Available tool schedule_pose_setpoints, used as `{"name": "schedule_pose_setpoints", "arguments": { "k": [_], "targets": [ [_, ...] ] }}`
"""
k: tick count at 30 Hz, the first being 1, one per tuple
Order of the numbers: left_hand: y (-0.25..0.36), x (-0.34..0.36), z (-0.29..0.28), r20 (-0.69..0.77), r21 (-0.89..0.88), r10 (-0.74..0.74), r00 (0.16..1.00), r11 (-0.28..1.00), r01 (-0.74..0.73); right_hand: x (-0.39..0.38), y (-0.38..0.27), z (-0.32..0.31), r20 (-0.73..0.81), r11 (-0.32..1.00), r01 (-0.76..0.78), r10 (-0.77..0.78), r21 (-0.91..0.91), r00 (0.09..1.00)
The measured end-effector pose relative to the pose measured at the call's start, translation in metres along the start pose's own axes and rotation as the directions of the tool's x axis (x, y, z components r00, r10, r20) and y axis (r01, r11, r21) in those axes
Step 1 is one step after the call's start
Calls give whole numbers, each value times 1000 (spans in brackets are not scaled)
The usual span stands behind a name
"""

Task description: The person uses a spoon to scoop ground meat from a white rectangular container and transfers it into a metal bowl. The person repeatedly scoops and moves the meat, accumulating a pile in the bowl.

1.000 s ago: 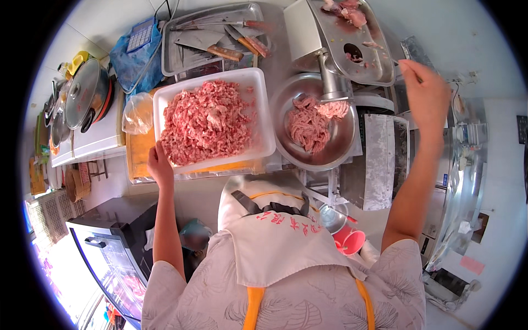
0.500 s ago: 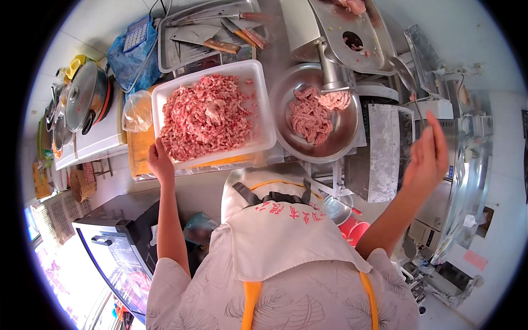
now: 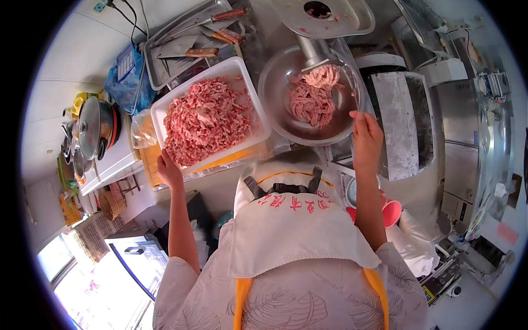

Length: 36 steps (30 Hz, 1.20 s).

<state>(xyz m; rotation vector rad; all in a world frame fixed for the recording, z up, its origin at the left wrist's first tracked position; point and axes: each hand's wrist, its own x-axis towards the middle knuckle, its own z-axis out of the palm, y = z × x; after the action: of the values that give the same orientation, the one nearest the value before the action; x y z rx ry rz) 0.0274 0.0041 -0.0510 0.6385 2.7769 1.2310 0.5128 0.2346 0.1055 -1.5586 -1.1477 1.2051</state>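
the right hand (image 3: 367, 137) is closed, thumb against fingers, around the handle end of a slim metal spoon (image 3: 360, 94), which is blurred and stands over the right side of a steel bowl (image 3: 270, 102); i cannot tell whether the spoon touches the bowl wall. the left hand (image 3: 170, 171) grips the near left corner of a white plastic tray (image 3: 265, 127), thumb up at the rim, with its other fingers mostly out of sight. just inside the tray lies a broad heap of coarse minced meat (image 3: 206, 118), piled toward the left, leaving some of the right side bare. the bowl sits just right of the tray and holds a smaller mound of paler ground strands (image 3: 312, 104), with more strands bunched at the grinder spout (image 3: 314, 52) above them. the step in hand looks to be gathering freshly ground meat, with the tray steadied by one hand and the spoon brought to the bowl by the other. the next move would seem to call for lowering the spoon clear of the spout and working it under the strands while the tray is held level. farther out, the grinder's feed pan (image 3: 357, 16) with its dark hole stands beyond the bowl, and a metal tray (image 3: 154, 70) beyond the white one carries a cleaver (image 3: 177, 48) and other wooden-handled knives.
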Motion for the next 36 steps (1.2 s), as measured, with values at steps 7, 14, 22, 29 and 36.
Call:
{"name": "schedule_pose_setpoints", "arguments": {
  "k": [7,14,22,29,36],
  "targets": [
    [2,-3,3,-1,-47,-5,1000,999,5,1,6,24,90,923,-187,166,335,982],
    [-4,0,-1,37,14,-43,998,999,43,-7,7,39,75,913,-208,194,350,978],
    [-8,1,0,25,4,-14,1000,1000,14,-5,24,51,-46,962,190,-202,-195,978],
    [3,-1,-1,23,26,8,1000,1000,-9,3,31,49,43,654,522,-601,-547,798],
    [1,-2,0,29,-8,10,1000,1000,-10,2,37,43,161,527,497,-558,-689,814]
  ]
}}
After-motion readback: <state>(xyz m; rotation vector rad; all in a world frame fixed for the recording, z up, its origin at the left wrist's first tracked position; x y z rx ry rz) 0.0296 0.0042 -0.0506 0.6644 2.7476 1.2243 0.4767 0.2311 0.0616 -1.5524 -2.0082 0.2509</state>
